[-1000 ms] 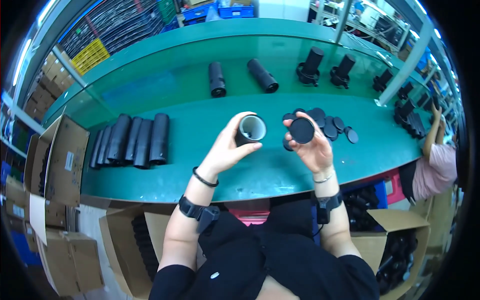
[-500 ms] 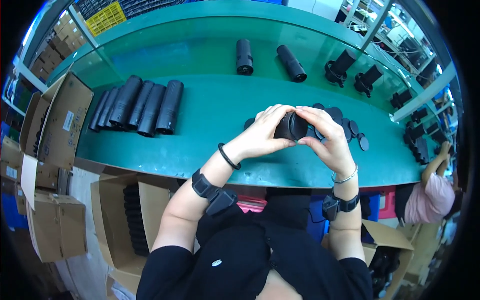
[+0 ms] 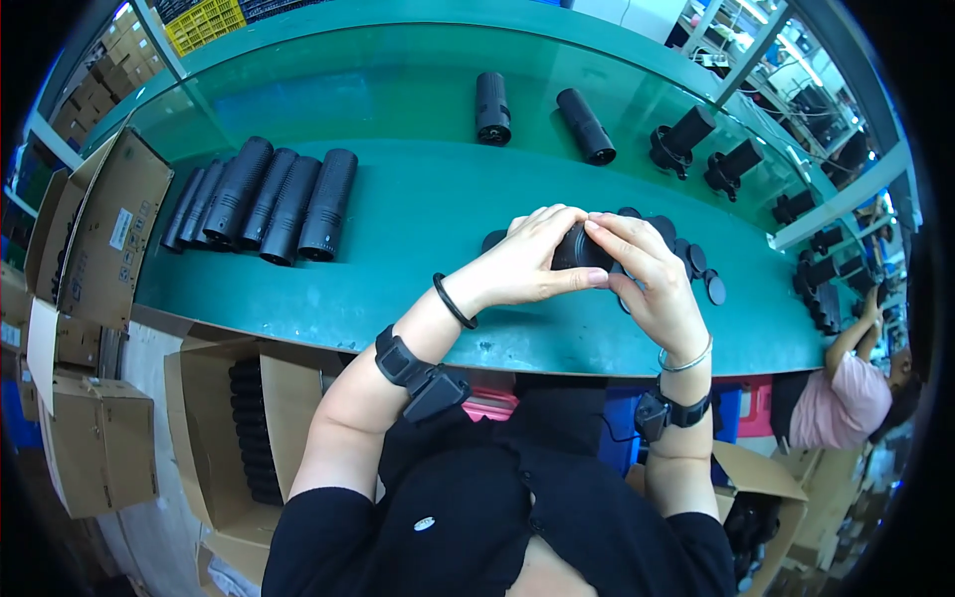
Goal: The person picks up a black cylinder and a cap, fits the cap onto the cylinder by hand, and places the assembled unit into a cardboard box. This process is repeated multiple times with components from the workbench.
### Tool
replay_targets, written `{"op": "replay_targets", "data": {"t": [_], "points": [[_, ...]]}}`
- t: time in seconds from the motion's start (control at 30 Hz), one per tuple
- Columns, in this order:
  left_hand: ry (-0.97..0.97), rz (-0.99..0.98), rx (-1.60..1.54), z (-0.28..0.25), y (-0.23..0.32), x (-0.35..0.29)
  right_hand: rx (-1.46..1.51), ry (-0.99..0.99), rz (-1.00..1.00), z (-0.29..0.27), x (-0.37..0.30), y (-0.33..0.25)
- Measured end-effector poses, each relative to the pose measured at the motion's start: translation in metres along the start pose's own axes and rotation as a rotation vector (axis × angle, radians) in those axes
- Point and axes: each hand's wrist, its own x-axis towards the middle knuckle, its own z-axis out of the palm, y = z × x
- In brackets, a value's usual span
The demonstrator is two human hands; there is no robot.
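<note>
Over the near middle of the green table, both hands hold a black cylinder [image 3: 571, 251] with a ringed round end facing right. My left hand [image 3: 532, 261] wraps its left side, thumb along the near edge. The fingertips of my right hand [image 3: 652, 277] press on the top rim of that round end, with the thumb curled by its lower side. Most of the cylinder is hidden by the fingers. Several flat black discs [image 3: 715, 289] lie around and behind my right hand. Left of my left hand, a dark round piece [image 3: 493, 240] is partly covered.
Several black ribbed tubes [image 3: 328, 207] lie side by side at left, near a cardboard box [image 3: 117, 234]. Two more tubes [image 3: 492, 107] and flanged black parts [image 3: 686, 137] line the back. An open carton [image 3: 189, 428] stands below the table edge. A person in pink [image 3: 854, 400] works at far right.
My left thumb has slid further right across the cylinder's near side, and the right fingers have shifted over its rim. The view has turned slightly; the table things stay put.
</note>
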Motion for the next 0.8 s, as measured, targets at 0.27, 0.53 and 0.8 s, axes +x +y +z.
{"op": "replay_targets", "data": {"t": [0.27, 0.53, 0.8], "points": [[0.009, 0.0, -0.014, -0.003, 0.002, 0.006, 0.036, 0.021, 0.048, 0.0, 0.002, -0.002], [0.013, 0.004, -0.096, -0.001, 0.006, 0.006, -0.043, -0.011, -0.082, -0.008, 0.002, -0.006], [-0.042, -0.139, -0.257, 0.006, 0.02, 0.013, 0.073, 0.063, -0.068, -0.011, -0.015, 0.003]]}}
